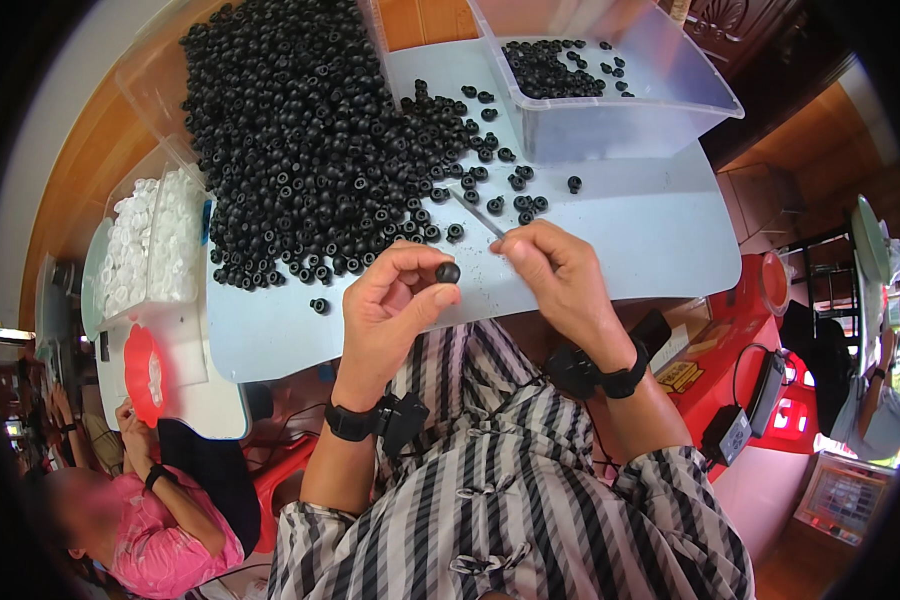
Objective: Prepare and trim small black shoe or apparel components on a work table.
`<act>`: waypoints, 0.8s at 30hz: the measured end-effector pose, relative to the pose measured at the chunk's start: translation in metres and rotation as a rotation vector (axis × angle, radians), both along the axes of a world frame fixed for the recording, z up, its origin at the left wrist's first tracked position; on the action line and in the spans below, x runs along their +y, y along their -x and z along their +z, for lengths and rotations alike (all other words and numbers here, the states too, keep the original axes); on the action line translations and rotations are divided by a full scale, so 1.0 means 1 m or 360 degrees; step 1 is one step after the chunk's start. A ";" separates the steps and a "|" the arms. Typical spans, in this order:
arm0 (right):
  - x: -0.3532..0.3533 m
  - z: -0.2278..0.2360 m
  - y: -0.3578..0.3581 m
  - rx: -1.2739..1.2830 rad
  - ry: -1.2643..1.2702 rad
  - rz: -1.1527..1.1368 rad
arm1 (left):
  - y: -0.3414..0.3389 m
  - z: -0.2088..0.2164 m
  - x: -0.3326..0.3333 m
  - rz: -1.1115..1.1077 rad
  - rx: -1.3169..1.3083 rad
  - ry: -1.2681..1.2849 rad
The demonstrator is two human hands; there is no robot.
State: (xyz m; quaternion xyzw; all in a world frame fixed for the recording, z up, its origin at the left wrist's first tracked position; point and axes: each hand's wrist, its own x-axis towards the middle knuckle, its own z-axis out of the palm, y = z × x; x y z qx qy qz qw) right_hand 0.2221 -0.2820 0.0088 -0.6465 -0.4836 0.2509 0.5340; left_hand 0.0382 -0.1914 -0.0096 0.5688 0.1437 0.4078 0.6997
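Observation:
Above the near edge of the pale blue table (670,230), my left hand (390,295) pinches a small round black part (448,272) between thumb and fingertips. To its right, my right hand (562,275) is closed around a thin, pointed metal blade (478,215), whose tip points up and left, apart from the held part. A large heap of similar black parts (290,150), many with a ring-shaped opening, spreads over the left of the table. Several loose ones (495,205) lie just beyond the blade.
A clear plastic bin (610,135) at the far right holds more black parts. On the left, a clear container (135,300) holds white pieces. A person in a pink shirt (175,540) sits at lower left, holding a red tray (145,375). Red stools (270,500) stand nearby.

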 end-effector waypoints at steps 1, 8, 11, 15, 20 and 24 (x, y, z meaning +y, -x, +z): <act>-0.001 0.004 0.007 0.0001 0.0000 0.0000 | 0.000 0.001 -0.002 0.0000 0.0001 0.0000; -0.003 0.020 0.020 0.0549 0.0199 0.0268 | -0.005 0.004 -0.004 -0.0058 0.0072 0.0004; -0.007 0.019 0.017 0.0601 0.0225 0.0263 | -0.005 0.004 -0.004 -0.0090 0.0101 -0.0031; -0.010 0.015 0.008 0.0657 0.0241 0.0153 | -0.013 0.016 0.002 -0.0162 0.0158 -0.0213; -0.018 -0.006 -0.012 0.1198 0.0093 0.0005 | -0.060 0.073 0.042 0.0058 0.0443 -0.0320; -0.025 -0.007 -0.019 0.1271 -0.0071 -0.0106 | -0.097 0.103 0.068 0.0153 0.0277 -0.0613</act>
